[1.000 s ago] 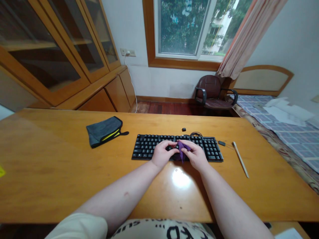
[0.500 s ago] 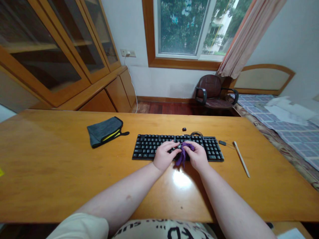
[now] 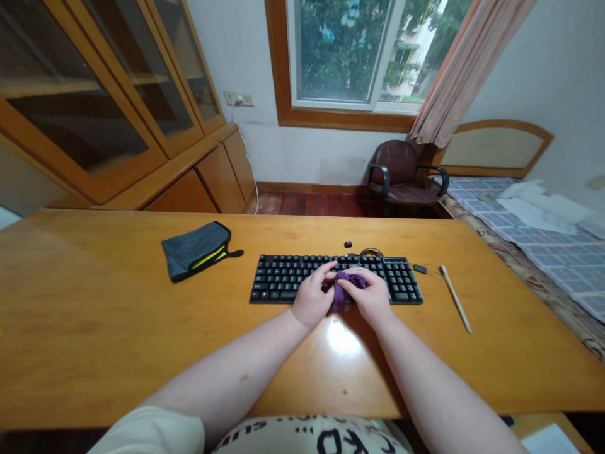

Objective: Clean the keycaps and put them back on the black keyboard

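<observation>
A black keyboard (image 3: 283, 279) lies across the middle of a wooden desk (image 3: 118, 328). Both hands rest over its centre keys with a small purple cloth (image 3: 341, 287) bunched between them. My left hand (image 3: 312, 293) pinches the cloth's left side with curled fingers. My right hand (image 3: 372, 295) grips the cloth from the right, fingers closed over it. The cloth lies against the keys under my fingers.
A grey pouch with yellow trim (image 3: 196, 250) lies left of the keyboard. A pale stick (image 3: 455, 297) and a small dark piece (image 3: 420, 268) lie to the right, a tiny black item (image 3: 348, 244) behind. A brown armchair (image 3: 401, 176), a bed (image 3: 543, 246) and cabinets (image 3: 118, 113) stand beyond.
The cloth, hanging loose below my fingers before, is now bunched tighter between both hands, which have closed together slightly over the keys.
</observation>
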The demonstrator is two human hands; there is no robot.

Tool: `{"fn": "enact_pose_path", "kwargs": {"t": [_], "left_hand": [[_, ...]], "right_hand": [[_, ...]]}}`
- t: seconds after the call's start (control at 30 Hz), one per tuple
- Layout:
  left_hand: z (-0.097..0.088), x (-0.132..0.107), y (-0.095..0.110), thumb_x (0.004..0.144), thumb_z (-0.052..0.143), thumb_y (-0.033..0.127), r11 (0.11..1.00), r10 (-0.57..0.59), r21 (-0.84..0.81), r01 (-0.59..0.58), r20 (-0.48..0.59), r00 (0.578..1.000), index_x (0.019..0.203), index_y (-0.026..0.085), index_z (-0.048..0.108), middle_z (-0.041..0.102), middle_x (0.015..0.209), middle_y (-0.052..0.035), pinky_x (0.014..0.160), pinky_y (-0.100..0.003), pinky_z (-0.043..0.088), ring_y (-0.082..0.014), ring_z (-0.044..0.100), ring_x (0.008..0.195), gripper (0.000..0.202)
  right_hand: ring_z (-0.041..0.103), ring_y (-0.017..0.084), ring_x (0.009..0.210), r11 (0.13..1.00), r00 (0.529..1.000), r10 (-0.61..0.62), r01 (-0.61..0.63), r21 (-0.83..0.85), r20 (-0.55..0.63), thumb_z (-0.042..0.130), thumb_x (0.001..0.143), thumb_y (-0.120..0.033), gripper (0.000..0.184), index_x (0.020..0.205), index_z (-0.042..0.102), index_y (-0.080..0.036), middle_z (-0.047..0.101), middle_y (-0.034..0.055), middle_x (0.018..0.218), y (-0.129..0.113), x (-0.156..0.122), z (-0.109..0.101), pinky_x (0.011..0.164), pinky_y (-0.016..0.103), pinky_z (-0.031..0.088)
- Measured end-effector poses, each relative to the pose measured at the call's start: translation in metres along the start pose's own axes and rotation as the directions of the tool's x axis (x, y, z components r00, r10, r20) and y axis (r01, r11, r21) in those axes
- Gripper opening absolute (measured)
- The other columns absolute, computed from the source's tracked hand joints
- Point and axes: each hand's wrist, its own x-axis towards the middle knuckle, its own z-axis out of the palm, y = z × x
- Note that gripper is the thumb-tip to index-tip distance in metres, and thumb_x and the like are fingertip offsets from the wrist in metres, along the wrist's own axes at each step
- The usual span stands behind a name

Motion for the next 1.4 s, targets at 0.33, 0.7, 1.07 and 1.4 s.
{"fn": "enact_pose_path", "kwargs": {"t": [0.33,0.7,1.07,1.4], "left_hand": [[0.001,0.001,0.004,0.076,0.061,0.018,0.994,0.079,0.084,-0.072,-0.082,0.994,0.124,0.02,0.04,0.07,0.096,-0.0039,0.09,-0.033,0.05,-0.015,0.065,0.095,0.052],[-0.003,0.002,0.002,0.077,0.057,0.015,0.954,0.176,0.253,-0.162,-0.034,0.984,0.136,0.022,0.033,0.069,0.099,-0.0022,0.093,-0.033,0.048,-0.0148,0.062,0.099,0.064],[-0.005,0.007,0.004,0.075,0.057,0.009,0.986,0.13,0.115,-0.122,-0.067,0.989,0.091,0.02,0.07,0.067,0.088,-0.0031,0.08,-0.029,0.053,-0.0135,0.063,0.083,0.023],[-0.004,0.012,-0.006,0.071,0.066,0.023,0.98,-0.078,-0.192,0.044,-0.173,0.982,0.096,0.018,0.067,0.068,0.089,-0.0053,0.073,-0.029,0.054,-0.0139,0.064,0.076,0.026]], "right_hand": [[0.065,0.02,0.074,0.884,0.94,0.329,-0.271,0.382,-0.093,0.07,0.067,-0.043,0.036,0.091,0.064,-0.017,0.069,0.006,0.083,0.015,0.008,-0.004,0.07,0.036,0.053],[0.064,0.021,0.072,0.924,0.938,0.342,-0.327,0.201,-0.047,0.076,0.058,-0.04,0.036,0.082,0.068,-0.014,0.07,0.0076,0.079,0.009,0.009,-0.002,0.07,0.034,0.05],[0.063,0.02,0.072,0.947,0.962,0.269,-0.272,0.174,0.037,0.077,0.056,-0.036,0.028,0.075,0.07,-0.016,0.07,0.0053,0.075,0.006,0.008,-0.006,0.072,0.034,0.05],[0.064,0.021,0.088,1.0,1.0,0.016,-0.016,0.0,0.022,0.058,0.07,-0.021,0.01,0.079,0.063,-0.019,0.069,0.0064,0.094,0.009,0.017,-0.023,0.082,0.036,0.048]]}}
